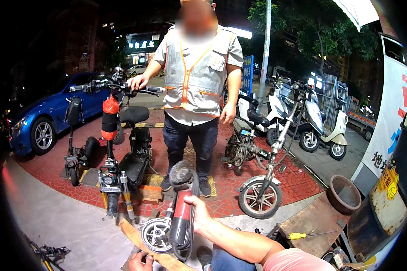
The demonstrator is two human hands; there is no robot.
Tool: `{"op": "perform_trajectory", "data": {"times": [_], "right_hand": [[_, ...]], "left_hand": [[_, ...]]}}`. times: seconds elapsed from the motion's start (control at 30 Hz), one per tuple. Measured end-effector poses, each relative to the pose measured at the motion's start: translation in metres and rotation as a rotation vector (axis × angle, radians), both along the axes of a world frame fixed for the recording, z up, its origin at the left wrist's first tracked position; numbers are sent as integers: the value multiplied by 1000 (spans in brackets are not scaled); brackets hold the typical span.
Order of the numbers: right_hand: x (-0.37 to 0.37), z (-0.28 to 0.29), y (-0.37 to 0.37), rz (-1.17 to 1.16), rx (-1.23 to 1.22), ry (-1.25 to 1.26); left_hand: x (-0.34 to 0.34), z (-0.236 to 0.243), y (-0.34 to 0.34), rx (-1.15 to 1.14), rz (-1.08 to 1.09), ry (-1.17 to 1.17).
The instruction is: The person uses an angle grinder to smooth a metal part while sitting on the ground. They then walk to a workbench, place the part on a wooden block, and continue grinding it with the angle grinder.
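Observation:
My right hand (198, 214) is wrapped round the red body of an angle grinder (182, 203), held up in front of me with its disc end on top. The black cord is looped along the tool. At the lower edge, the fingers of my left hand (140, 263) are closed by a small dark thing that I cannot make out. That hand is beside a wooden board (135, 234) on the ground. Behind the grinder lies a small spoked wheel (154, 235), partly covered by it.
A person in a grey vest (190, 67) stands opposite, one hand on the handlebar of a scooter (135, 162) without a front wheel. An electric bike (260, 198) stands to the right. A yellow screwdriver (298, 235) lies on a low table (287, 221) near a brown basin (343, 205).

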State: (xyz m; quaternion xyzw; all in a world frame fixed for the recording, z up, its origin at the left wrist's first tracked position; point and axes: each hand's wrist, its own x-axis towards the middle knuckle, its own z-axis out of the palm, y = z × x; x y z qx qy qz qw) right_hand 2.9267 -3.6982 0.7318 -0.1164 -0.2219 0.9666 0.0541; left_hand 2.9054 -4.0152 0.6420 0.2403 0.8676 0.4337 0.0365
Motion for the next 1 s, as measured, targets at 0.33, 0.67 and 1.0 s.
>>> {"op": "perform_trajectory", "data": {"times": [0.33,0.67,1.0], "right_hand": [[-17,2,-13,-199,707,-226],[10,38,-17,-401,997,108],[21,50,-13,-548,989,242]], "left_hand": [[1,3,31,10,61,99],[10,5,26,-157,44,194],[10,24,39,-70,-220,0]]}}
